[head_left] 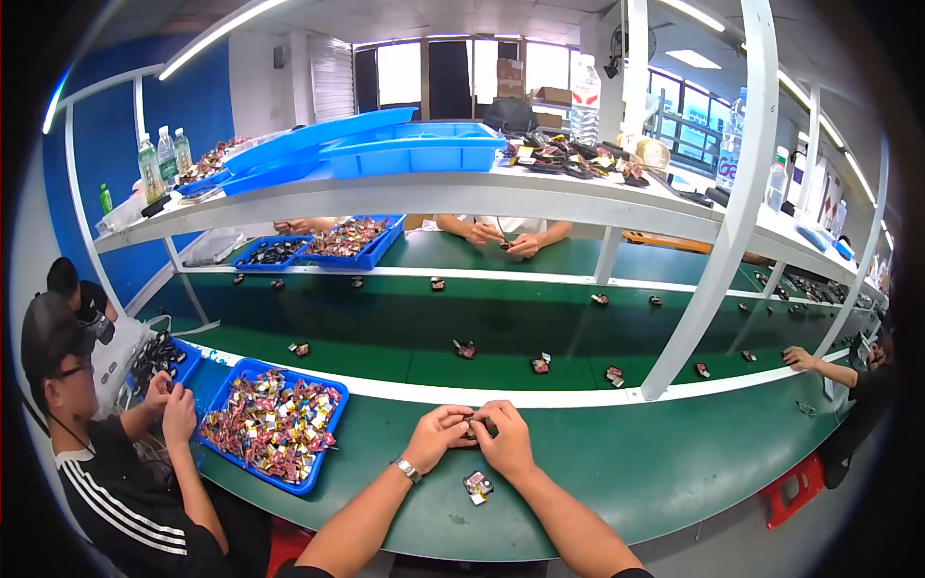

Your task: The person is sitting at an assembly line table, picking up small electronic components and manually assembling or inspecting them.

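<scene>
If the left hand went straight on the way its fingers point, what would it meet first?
Likely the small part at the left hand, then the right hand just beyond; depth there is unclear.

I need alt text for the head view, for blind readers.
Left hand and right hand hold a small dark part over a green worktable; nearer lies a multicoloured electronic piece, leftward a rectangular blue tray heaped with similar pieces.

Head fisheye: close above near side of green worktable (pixel 617 448), facing forward, downward.
</scene>
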Tool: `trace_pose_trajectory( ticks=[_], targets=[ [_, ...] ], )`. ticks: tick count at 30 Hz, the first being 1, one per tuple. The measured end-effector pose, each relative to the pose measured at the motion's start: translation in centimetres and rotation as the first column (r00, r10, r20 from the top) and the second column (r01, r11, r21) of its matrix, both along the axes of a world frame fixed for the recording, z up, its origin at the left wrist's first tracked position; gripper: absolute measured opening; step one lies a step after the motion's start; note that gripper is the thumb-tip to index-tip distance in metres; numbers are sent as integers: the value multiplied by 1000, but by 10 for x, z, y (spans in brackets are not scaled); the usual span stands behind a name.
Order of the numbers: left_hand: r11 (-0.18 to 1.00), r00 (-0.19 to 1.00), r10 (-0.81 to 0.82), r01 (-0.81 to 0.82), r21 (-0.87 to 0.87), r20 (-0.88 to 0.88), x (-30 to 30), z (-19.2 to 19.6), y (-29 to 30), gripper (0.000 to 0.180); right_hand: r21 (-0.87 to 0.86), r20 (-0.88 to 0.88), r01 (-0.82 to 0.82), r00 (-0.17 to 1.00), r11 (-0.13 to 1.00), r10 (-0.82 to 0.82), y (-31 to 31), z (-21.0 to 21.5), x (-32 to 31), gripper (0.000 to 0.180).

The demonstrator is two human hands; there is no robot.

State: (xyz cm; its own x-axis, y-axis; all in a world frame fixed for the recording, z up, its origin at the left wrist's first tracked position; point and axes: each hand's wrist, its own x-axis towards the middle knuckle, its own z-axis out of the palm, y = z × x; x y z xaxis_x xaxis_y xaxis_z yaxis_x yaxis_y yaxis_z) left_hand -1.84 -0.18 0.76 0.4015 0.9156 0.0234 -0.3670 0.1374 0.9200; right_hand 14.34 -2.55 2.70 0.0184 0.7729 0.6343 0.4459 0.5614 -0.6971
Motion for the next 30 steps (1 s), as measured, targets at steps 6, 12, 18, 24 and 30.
trace_pose_trajectory(
  ticks=[6,12,18,24,30],
  targets=[
    [996,995,81,-79,35,-65,5,0,-2,24,-91,-117,-28,993,995,17,-1,-1,-1,14],
    [983,966,155,-130,132,-205,8,-8,2,22,-257,-220,-60,975,965,2,3,-11,-2,15],
    [974,965,196,-171,151,-174,11,-2,-1,27,-215,-220,-74,975,974,26,15,-17,2,14],
    [965,965,247,-236,112,-94,8,-5,2,30,-320,-230,161,943,934,-241,90,-26,43,14],
    [973,965,199,-174,149,-173,6,-11,4,25,-293,-27,290,950,911,-311,126,-31,53,15]
  ],
)
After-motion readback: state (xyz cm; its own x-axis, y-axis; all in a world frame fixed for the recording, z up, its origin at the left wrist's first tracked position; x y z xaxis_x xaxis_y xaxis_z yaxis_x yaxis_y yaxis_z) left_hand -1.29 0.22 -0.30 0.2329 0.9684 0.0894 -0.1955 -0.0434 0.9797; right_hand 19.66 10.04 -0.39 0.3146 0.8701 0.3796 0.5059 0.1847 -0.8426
